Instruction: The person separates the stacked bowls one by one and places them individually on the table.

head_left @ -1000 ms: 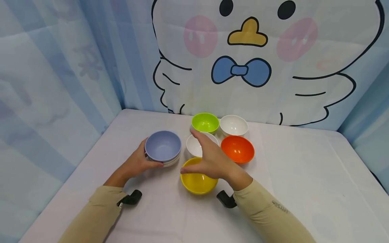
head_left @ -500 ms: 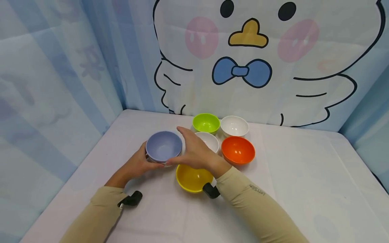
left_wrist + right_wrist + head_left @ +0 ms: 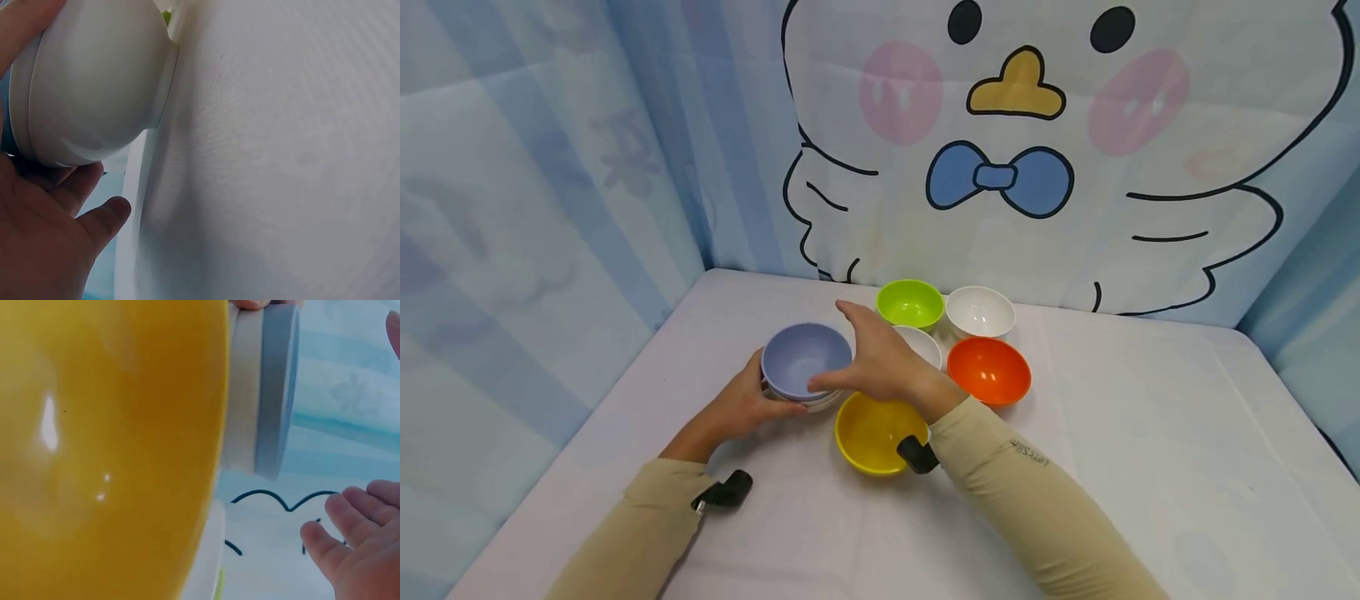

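Observation:
On the left of the table, a stack of bowls has a blue-violet bowl (image 3: 805, 354) on top and white below. My left hand (image 3: 737, 412) grips the stack from its left side, the thumb in front. In the left wrist view, the white bowl (image 3: 100, 81) at the bottom shows between thumb and fingers. My right hand (image 3: 887, 358) hovers at the stack's right, thumb and fingers spread, holding nothing. In the right wrist view, its fingers (image 3: 350, 519) are apart from the stack. Under that hand stands a yellow bowl (image 3: 876, 437); a white bowl (image 3: 922, 346) is partly hidden behind it.
A green bowl (image 3: 910, 302) and another white bowl (image 3: 980, 312) stand at the back. An orange bowl (image 3: 988, 371) sits to the right of my right hand. The table (image 3: 1150, 433) has a pale cloth, with a printed curtain (image 3: 1000, 242) behind it.
My right hand has moved left from over the yellow bowl to the stack's right side, then slightly up. The yellow bowl has shifted a little left. The left hand keeps its grip.

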Demonstrator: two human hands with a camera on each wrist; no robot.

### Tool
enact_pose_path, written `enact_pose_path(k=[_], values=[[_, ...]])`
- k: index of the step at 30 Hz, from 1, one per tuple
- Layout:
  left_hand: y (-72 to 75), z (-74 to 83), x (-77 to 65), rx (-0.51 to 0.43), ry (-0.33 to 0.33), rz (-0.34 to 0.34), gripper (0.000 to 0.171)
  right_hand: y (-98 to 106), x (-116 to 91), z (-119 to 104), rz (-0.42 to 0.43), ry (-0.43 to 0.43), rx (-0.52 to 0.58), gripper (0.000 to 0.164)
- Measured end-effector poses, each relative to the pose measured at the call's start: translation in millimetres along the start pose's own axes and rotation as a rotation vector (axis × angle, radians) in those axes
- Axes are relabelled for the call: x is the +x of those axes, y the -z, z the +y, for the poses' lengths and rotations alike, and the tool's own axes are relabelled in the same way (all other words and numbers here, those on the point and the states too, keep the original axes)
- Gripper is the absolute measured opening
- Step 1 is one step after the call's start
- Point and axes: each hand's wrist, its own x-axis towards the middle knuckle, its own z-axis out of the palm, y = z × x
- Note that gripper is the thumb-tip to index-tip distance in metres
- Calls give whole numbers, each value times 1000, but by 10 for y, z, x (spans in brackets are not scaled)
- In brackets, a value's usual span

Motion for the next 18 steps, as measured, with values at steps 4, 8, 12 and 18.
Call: enact_pose_path(k=[4,8,12,18], values=[[-7,8,-5,-2,17,-6,111,-70,66,54,-25,-33,35,107],[-3,13,-2,2,14,-8,110,-134,125,101,-60,-72,44,108],[10,2,5,8,-5,-9,109,-171,180,111,-94,-89,38,110],[22,-13,9,-2,-3,-16,109,-240,249,136,-139,-78,30,113]])
